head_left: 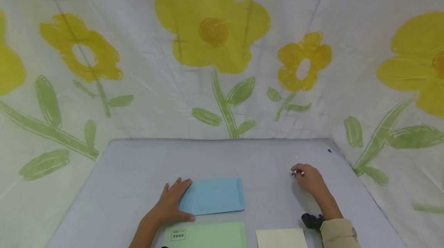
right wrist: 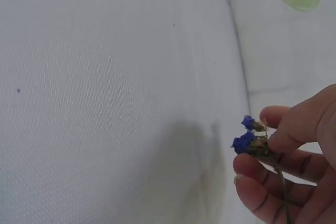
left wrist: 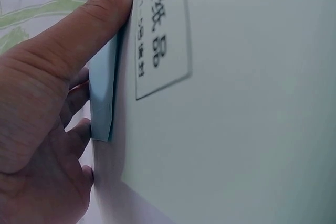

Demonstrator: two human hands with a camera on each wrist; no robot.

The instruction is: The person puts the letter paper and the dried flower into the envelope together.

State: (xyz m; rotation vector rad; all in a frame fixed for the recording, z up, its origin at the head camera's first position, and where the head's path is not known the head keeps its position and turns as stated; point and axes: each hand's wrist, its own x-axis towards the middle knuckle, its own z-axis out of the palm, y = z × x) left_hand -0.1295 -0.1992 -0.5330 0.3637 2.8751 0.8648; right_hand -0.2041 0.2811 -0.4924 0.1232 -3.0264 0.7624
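Observation:
A blue envelope [head_left: 216, 196] lies on the table. My left hand [head_left: 170, 203] rests over its left end, fingers spread along the left and far side and the thumb at the near edge. Seen from the left wrist, thumb and fingers lie either side of the blue envelope's end [left wrist: 101, 103]. Nearer me is a pale green envelope [head_left: 213, 236] with a printed box at its left. My right hand [head_left: 308, 178], above the table's right part, pinches a small dried flower sprig [right wrist: 244, 142] with blue blossoms and a thin stem between thumb and fingers.
A cream envelope or sheet [head_left: 281, 238], partly cut off, lies right of the green envelope. A small dark speck [head_left: 330, 150] sits near the table's far right corner. Behind the grey-white table [head_left: 156, 155] hangs a white curtain [head_left: 145, 98] with yellow flowers.

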